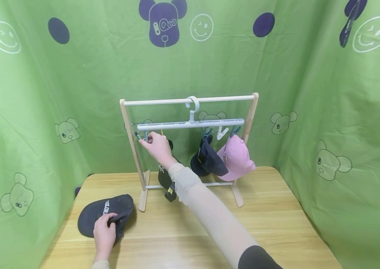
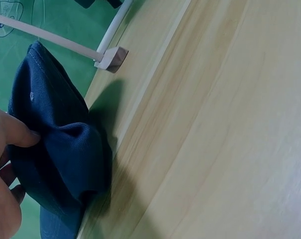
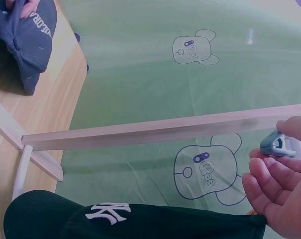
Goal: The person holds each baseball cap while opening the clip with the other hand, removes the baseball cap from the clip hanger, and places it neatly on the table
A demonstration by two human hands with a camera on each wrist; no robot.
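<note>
My left hand (image 1: 104, 233) grips a dark cap (image 1: 90, 213) with white lettering, low over the table's left side. In the left wrist view the thumb presses the folded cloth of that cap (image 2: 55, 134). Up at the left end of the white hanger (image 1: 173, 125), my right hand (image 1: 159, 147) pinches a blue-grey clip (image 3: 275, 144) between thumb and fingers. Just below that hand hangs a black cap (image 3: 155, 224) with a white emblem, partly hidden by the arm in the head view.
A wooden rack (image 1: 133, 149) carries the hanger on its top bar. On the right hang a navy cap (image 1: 208, 158) and a pink cap (image 1: 237, 155), with a white clip (image 1: 222, 132) between them. Green printed cloth (image 1: 86, 74) surrounds the wooden table (image 1: 277, 213).
</note>
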